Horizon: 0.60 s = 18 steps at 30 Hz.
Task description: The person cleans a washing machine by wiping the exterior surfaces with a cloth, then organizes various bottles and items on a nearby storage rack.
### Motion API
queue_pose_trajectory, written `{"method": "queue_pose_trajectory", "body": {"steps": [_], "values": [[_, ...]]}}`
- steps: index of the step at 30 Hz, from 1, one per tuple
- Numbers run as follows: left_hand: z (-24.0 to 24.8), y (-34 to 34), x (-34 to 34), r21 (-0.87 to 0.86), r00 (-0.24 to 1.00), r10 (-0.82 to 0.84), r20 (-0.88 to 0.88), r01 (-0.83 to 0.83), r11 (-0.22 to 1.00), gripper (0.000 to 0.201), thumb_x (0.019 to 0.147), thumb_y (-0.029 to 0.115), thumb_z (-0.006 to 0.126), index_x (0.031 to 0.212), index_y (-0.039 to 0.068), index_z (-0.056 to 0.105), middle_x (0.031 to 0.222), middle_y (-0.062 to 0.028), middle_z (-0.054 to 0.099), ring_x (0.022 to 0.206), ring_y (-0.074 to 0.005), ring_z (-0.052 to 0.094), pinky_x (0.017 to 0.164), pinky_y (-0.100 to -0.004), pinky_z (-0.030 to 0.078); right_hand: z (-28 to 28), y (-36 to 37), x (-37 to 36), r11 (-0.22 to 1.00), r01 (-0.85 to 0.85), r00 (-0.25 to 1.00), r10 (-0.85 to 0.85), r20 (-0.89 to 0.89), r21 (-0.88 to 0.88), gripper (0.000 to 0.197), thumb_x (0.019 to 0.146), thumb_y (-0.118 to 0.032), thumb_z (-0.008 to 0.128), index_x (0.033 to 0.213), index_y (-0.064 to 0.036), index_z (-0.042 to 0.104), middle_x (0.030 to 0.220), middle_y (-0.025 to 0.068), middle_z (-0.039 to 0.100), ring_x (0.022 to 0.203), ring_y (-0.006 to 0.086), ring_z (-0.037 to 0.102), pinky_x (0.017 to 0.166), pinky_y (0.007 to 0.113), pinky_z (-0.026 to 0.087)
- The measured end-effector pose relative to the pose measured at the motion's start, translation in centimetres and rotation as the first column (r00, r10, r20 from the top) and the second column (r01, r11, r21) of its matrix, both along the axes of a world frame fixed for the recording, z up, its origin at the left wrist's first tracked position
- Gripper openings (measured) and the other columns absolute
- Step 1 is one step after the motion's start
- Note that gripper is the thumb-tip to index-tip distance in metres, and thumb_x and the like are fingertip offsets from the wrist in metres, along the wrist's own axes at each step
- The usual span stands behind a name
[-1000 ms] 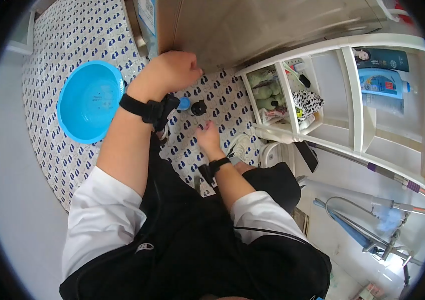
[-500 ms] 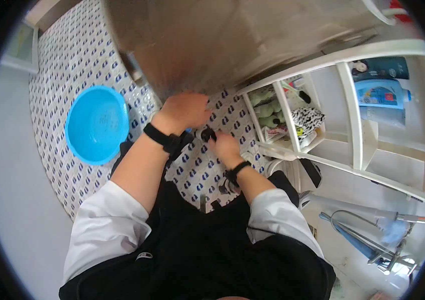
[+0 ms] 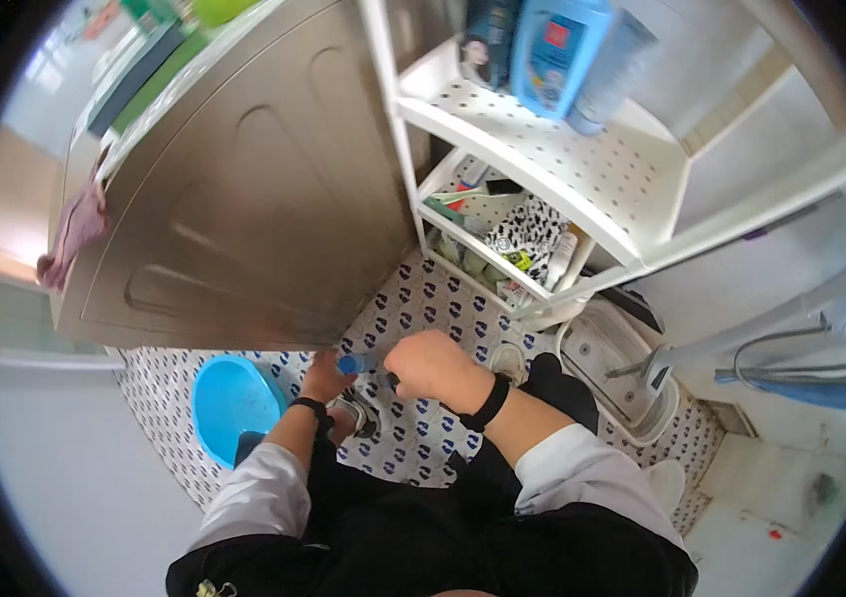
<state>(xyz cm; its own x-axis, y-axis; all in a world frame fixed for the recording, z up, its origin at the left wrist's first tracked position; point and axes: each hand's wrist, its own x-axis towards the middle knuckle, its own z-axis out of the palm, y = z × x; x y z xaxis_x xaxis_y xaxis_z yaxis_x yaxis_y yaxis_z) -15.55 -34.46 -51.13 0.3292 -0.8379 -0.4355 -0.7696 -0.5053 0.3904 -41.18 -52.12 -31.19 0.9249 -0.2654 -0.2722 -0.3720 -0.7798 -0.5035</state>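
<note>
Low over the patterned floor, my two hands are close together in front of me. Between them is a small see-through, bottle-like thing with a blue end (image 3: 349, 364). My left hand (image 3: 323, 378) closes on the blue end. My right hand (image 3: 438, 366) is curled into a fist at the other end, and a small dark piece shows under its fingers. Most of what the right hand grips is hidden by its fingers. A light blue basin (image 3: 234, 410) stands on the floor to the left of my left hand.
A large brown-grey panelled cabinet (image 3: 234, 189) rises ahead. On its right, a white corner shelf (image 3: 542, 159) holds a blue bottle (image 3: 554, 55) and assorted small items. A pale tub (image 3: 667, 413) sits on the floor at right, near a shower hose (image 3: 741, 343).
My view has tilted up, bringing more of the cabinet and shelf into sight. My left hand has moved left and lower; my right hand has turned over, its back now showing.
</note>
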Motion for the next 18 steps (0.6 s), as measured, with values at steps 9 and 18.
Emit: {"method": "queue_pose_trajectory", "body": {"steps": [9,18], "values": [[-4.3,-1.6,-5.2,0.151,0.977,-0.007,0.213,-0.026,0.988,0.049,0.086,0.016,0.072,0.133,0.008,0.059,0.137,-0.0224,0.056,0.12,-0.0426,0.061,0.1,-0.0503,0.052,0.4,-0.7,-5.4,0.997,0.075,0.991,-0.075,0.108,0.005,0.018,0.069,-0.022,0.075,0.083,-0.0091,0.076,0.081,0.0138,0.072,0.08,0.0355,0.071,0.072,0.047,0.057],[12.5,-8.2,-6.4,-0.019,0.943,-0.252,0.217,0.262,0.965,0.041,0.081,0.025,0.077,0.117,0.006,0.073,0.114,-0.0219,0.072,0.101,-0.0418,0.069,0.088,-0.0496,0.056,0.3,-1.8,-9.7,0.987,0.161,0.987,-0.161,-0.023,-0.009,0.014,0.071,-0.014,0.077,0.082,-0.0058,0.079,0.084,0.0122,0.076,0.082,0.0325,0.074,0.071,0.042,0.06]]}}
